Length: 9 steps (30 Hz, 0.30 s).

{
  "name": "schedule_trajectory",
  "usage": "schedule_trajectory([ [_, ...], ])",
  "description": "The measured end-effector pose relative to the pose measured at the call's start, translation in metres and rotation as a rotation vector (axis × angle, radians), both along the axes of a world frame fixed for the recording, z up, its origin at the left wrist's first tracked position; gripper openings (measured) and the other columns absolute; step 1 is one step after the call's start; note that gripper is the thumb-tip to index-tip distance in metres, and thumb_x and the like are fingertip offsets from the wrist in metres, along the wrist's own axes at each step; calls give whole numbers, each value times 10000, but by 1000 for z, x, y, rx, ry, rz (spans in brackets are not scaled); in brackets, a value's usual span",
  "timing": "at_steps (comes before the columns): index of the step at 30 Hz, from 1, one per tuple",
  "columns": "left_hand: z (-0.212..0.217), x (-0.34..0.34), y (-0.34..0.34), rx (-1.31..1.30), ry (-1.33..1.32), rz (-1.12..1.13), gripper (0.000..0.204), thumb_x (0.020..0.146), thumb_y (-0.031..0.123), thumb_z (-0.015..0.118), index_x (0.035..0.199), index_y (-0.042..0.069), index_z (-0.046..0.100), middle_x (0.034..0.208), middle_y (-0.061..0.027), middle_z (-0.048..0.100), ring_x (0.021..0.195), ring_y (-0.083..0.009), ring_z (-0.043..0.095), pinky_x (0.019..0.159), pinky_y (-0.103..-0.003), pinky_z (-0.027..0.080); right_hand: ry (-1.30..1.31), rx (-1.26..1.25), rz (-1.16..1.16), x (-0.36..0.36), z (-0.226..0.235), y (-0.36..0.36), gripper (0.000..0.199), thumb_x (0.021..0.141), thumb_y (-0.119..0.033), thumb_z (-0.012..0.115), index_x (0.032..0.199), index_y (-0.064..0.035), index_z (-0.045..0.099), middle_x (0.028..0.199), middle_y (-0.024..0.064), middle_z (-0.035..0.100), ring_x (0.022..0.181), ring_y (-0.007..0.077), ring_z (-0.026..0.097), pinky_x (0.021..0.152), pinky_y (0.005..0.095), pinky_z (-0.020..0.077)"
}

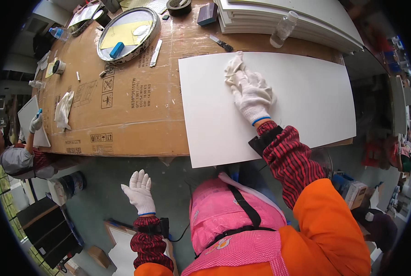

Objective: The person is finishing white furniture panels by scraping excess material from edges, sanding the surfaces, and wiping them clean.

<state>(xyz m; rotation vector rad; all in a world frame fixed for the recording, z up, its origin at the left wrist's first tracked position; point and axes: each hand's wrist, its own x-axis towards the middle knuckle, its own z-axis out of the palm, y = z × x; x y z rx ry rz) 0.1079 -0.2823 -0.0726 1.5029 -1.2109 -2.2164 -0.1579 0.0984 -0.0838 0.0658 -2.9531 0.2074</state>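
A large white panel (302,101) lies flat at the table's near right, its front edge reaching past the cardboard. My right hand (253,94), in a white knit glove with a blue cuff, rests on the panel's left half. A crumpled white cloth (234,65) is gripped under its fingers, pressed against the panel's surface near the far edge. My left hand (140,191), gloved the same way, is off the table, in the air above the floor. Its fingers are spread and it holds nothing.
A cardboard-covered table (164,124) carries a round lid (145,48) with a blue block (117,49), a putty knife (221,43), a clear bottle (283,30) and stacked white boards (260,18). Another cloth (64,110) lies left. A co-worker (19,158) handles a panel at the far left.
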Motion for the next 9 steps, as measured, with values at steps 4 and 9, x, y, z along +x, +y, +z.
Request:
schedule_trajectory([
  [4, -13, -55, 9, -269, 64, -145, 840, 1036, 671, 158, 1330, -2, 565, 1331, -192, 630, 1193, -319, 611, 1010, -432, 488, -74, -342, 650, 95, 12, -108, 500, 876, -276, 657, 1371, -221, 618, 1471, 56, 550, 1305, 312, 528, 1002, 488, 445],
  [9, -19, -102, 2, -413, 171, -220, 842, 1031, 685, 174, 1318, 5, 580, 1304, -176, 655, 1160, -303, 633, 1008, -411, 485, -763, -445, 871, 149, 72, -127, 878, 721, -433, 774, 1520, -241, 465, 1361, 44, 664, 1292, 246, 607, 1241, 639, 104],
])
